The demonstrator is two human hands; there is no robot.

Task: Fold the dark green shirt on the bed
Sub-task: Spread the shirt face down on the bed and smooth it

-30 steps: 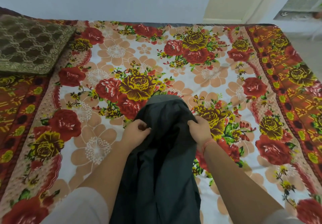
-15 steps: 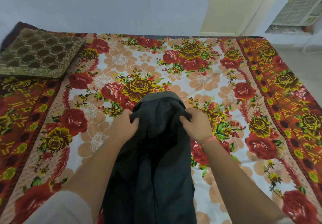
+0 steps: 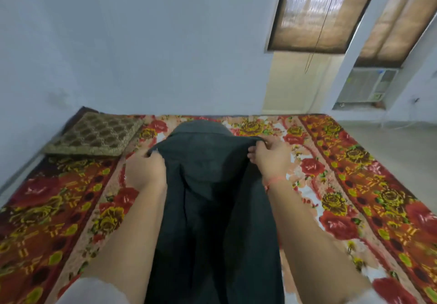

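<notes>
As left hand (image 3: 146, 173) and right hand (image 3: 269, 159) grip shirt (image 3: 212, 197), bed (image 3: 354, 185) beneath

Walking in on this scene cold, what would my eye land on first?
The dark green cloth shirt fills the middle, gripped at its upper edges by the left hand and the right hand. Beneath it spreads the loud red-and-yellow floral bedsheet, with a brown-gold quilted cushion at its far left corner.
</notes>
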